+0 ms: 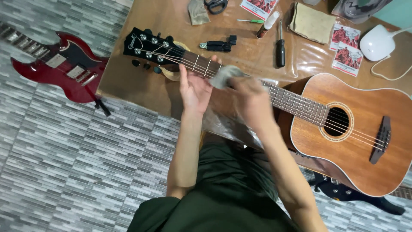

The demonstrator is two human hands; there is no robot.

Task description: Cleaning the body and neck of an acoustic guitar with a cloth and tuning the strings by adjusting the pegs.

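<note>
**Soft cloth on a guitar neck**

Right hand pinches a limp grey cloth against the fretboard; left hand curls loosely around the neck. The acoustic guitar lies across the table, rigid but probably scratch-prone, best gripped at the neck.

You have three guitars around you: one brown wooden acoustic guitar on the table, one glossy red electric guitar and one dark guitar on the tiled floor. On the brown tabletop you can count two screwdrivers, a black-handled one and a small green-handled one, three red-printed packets, and one pair of black-handled scissors. You also have one white desk lamp and one grey cloth.
</note>
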